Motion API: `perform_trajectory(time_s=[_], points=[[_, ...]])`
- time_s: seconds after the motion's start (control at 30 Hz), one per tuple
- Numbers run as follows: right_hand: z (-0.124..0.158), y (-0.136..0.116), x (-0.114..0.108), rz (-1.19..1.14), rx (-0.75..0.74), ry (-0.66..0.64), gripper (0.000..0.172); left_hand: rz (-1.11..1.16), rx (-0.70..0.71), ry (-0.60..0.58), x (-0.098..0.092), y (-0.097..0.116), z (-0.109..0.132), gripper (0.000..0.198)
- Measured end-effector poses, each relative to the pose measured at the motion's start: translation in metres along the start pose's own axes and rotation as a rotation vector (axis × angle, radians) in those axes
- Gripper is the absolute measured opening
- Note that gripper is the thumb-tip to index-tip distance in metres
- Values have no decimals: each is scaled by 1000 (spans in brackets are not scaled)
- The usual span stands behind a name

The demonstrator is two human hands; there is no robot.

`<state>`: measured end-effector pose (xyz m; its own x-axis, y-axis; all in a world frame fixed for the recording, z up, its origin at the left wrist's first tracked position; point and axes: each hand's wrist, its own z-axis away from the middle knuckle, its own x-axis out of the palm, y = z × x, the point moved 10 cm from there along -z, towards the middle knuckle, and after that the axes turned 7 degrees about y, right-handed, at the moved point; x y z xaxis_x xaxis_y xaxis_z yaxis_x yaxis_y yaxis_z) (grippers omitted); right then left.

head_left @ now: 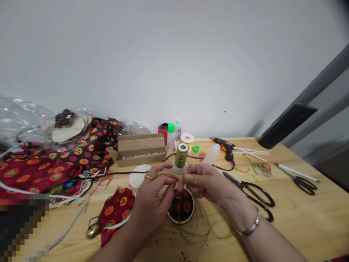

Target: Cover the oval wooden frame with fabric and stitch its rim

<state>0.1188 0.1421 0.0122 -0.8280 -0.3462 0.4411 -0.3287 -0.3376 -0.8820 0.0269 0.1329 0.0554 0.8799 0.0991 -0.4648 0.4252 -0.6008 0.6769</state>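
Observation:
My right hand [208,182] is pinched on olive-green thread [204,227], whose loose loops trail down onto the table. My left hand [154,194], a ring on one finger, meets it with thumb and forefinger closed on the same thread; the exact grip is too small to make out. Under my fingertips lies a round piece covered in black flowered fabric [187,206] with a pale rim, partly hidden by my hands. Just behind them stands a spool of olive thread [181,158]. Left of my left hand is a red flowered fabric piece [116,207] with a brass bell [93,230].
Black-handled scissors [255,193], smaller scissors [302,183] and a glue gun [225,147] lie on the right. An open cardboard box [141,149], a green-capped bottle [171,138] and a white disc [138,175] are behind. Patterned cloth [54,165] and a white cable [71,222] occupy the left.

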Motion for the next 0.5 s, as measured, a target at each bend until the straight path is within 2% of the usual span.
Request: perform_trajectory(time_s=[0.1,0.2,0.27,0.33,0.4,0.43,0.5], points=[[1,2,-3,51,22,21,21,69,-93,-43,4,-5,-1,17],[2,2,-13,175,36,108,21,178,-252,-95,9,-14,0,15],[4,-1,-16,262,33,149,20,322,-426,-150,18,-25,6,11],[5,-4,-16,330,26,162,18,523,-642,-263,34,-35,19,6],[5,-6,-14,389,16,169,16,716,-788,-380,49,-35,31,23],[5,-7,-12,417,11,167,15,793,-817,-417,54,-32,34,30],[5,-8,-8,465,3,153,14,897,-832,-433,58,-29,35,31]])
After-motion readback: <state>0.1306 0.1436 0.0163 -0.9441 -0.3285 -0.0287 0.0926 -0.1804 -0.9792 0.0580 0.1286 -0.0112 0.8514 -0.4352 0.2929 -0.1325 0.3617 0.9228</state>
